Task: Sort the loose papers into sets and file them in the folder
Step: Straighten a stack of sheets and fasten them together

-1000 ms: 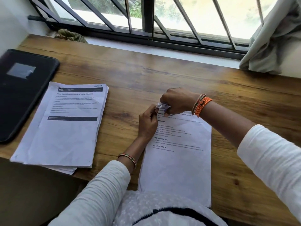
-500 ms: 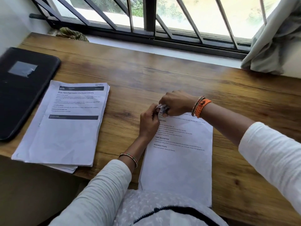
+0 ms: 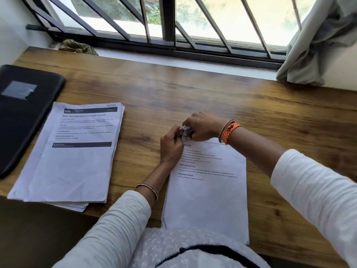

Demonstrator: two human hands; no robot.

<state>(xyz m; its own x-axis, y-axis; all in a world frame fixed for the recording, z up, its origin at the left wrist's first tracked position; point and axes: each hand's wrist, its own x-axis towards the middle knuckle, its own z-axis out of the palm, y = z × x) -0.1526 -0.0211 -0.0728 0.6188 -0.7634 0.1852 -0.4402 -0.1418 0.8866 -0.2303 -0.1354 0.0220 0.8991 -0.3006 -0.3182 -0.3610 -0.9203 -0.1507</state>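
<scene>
The crumpled top left corner (image 3: 185, 130) of a white printed paper set (image 3: 207, 190) is pinched between the left hand (image 3: 171, 147) and right hand (image 3: 202, 126), fingers curled onto it. The set is laid flat on the brown wooden desk (image 3: 212, 97). A second stack of white printed papers (image 3: 77, 161) is seen at left, just beside the closed black folder (image 3: 25, 113).

Papers and folder on my bench

Printed set (image 3: 208, 190) before me, top-left corner crumpled; thicker stack (image 3: 77, 155) left; black folder (image 3: 25, 113) closed beside it.
</scene>
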